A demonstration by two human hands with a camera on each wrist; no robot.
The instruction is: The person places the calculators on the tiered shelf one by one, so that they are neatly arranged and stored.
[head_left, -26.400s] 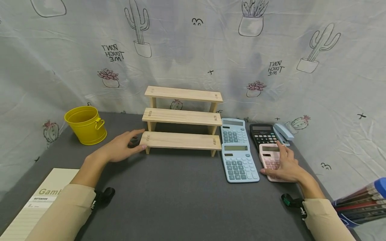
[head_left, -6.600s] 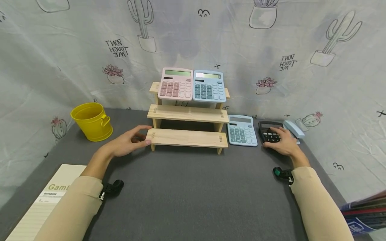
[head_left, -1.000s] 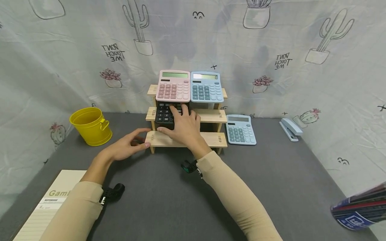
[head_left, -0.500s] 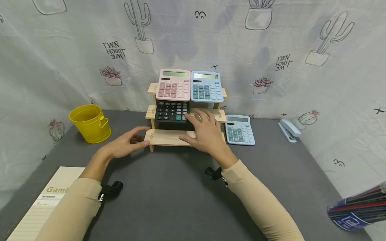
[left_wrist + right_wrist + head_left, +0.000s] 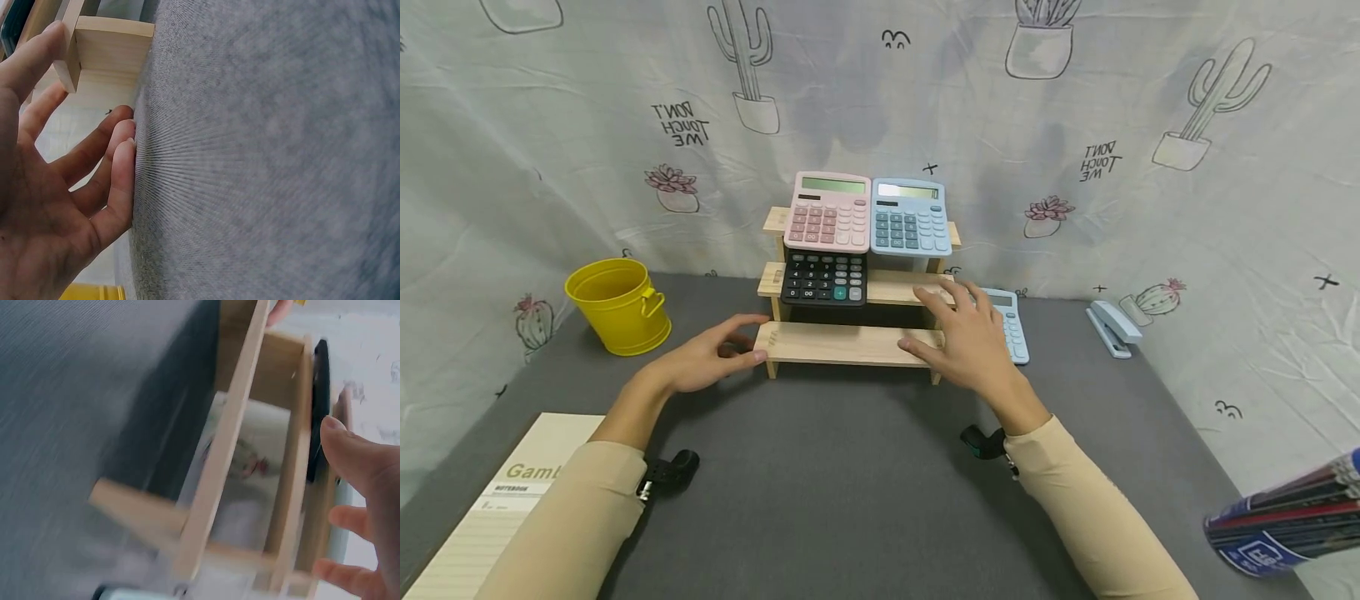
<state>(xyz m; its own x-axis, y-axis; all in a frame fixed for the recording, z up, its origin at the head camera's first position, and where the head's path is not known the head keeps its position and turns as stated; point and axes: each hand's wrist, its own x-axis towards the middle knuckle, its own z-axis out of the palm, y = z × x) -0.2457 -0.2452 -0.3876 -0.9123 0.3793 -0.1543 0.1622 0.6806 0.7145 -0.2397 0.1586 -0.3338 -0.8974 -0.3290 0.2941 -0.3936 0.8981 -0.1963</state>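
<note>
Both arms are in long beige sleeves, plain fabric with no print, cuffs ending at the wrists. The left hand (image 5: 707,365) is bare, with no ring or watch, and the right hand (image 5: 970,342) is bare as well. A small black device (image 5: 668,475) is strapped under the left cuff. Its twin (image 5: 985,443) sits at the right wrist, black with a green patch.

The right hand (image 5: 972,337) hides most of the blue calculator on the table (image 5: 1013,327), and the notebook (image 5: 482,512) is cut off at the near left edge.
</note>
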